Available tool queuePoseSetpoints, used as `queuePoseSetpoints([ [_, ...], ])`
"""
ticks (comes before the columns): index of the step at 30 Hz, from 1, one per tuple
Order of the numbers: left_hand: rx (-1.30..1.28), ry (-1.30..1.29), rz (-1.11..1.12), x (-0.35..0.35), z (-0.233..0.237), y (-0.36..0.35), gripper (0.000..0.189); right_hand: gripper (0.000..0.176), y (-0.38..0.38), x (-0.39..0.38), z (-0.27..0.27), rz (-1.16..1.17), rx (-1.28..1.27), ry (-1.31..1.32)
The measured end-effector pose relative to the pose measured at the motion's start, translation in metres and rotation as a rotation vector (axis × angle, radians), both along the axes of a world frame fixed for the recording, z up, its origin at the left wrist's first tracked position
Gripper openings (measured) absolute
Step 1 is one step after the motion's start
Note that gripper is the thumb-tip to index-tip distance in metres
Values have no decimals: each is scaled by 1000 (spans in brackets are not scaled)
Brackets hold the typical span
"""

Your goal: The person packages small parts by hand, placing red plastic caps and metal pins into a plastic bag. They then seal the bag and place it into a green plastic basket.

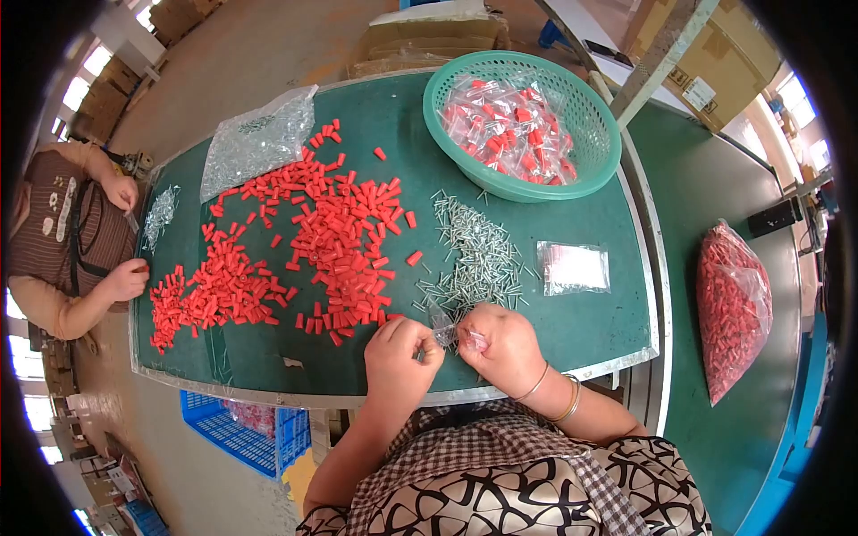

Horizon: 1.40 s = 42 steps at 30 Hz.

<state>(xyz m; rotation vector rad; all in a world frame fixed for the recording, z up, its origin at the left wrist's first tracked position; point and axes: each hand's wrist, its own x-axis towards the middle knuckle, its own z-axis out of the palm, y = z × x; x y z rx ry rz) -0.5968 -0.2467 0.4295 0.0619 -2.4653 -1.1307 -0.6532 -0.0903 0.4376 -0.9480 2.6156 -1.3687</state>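
L hand (402, 353) & R hand (505, 348) both closed, pinching small clear bag (453, 337) at near tabletop (581, 330) edge, just below screw pile (474, 259), red plugs (340, 241) near L; prob. best keep bag mouth up & spread w/ fingertips, avoids spill.

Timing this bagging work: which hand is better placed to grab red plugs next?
Likely left. The left hand lies nearest the plugs; the right hand sits below the screws. Both pinch the bag.
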Motion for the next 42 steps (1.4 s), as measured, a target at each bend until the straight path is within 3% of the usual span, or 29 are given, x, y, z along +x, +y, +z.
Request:
queuePoseSetpoints([
  [3, 28, 6, -30, 0, 2, 0, 17, 9, 0, -1, 3, 10, -34, -9],
  [6, 354, -129, 21, 1, 9, 14, 23, 10, -2, 3, 5, 4, -26, -8],
  [15, -58, -45, 27, 0, -2, 5, 31, 12, 0, 5, 10, 24, 68, 60],
  [18, 419, -223, 25, 2, 2, 7, 39, 18, 0, 3, 8, 34, 49, 85],
  [21, 755, -282, 1, 2, 4, -2, 47, 39, 5, 0, 16, 89, 43, 32],
  [23, 792, -271, -47, 3, 7, -2, 50, 56, 10, -2, 26, 191, 123, -71],
  [26, 820, -288, -85, 4, 12, 1, 53, 67, 6, 0, 21, 235, 189, -90],
  [32, 846, -326, -125, 6, 15, 2, 55, 60, 3, 1, 0, 172, -87, -68],
  [42, 760, -364, -159, 8, 16, 1, 56, 58, 7, -1, 4, 222, -189, -271],
])
